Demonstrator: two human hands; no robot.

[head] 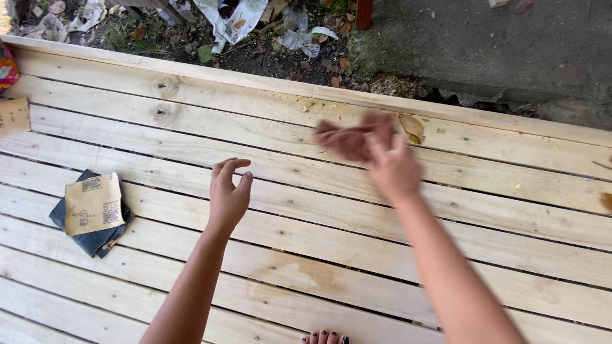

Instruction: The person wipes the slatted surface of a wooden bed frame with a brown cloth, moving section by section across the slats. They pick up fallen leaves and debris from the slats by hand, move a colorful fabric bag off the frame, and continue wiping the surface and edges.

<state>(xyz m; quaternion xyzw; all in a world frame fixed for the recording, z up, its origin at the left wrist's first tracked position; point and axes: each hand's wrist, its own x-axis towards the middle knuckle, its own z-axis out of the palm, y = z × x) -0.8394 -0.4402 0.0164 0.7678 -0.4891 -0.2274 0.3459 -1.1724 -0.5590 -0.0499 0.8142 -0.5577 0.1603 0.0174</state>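
My right hand (392,167) grips a brown piece of sandpaper (349,139), blurred by motion, over the pale wooden slats (268,140) near the far edge. My left hand (229,191) hovers above the middle boards with fingers loosely curled and apart, holding nothing. The slatted wooden surface fills most of the view.
Folded sheets of sandpaper (93,210), tan over dark, lie on the boards at left. Another tan sheet (14,116) sits at the left edge. Dry leaves (412,127) rest near the far rail. Beyond are dirt, litter and a concrete slab (497,44). Toes (326,337) show at the bottom.
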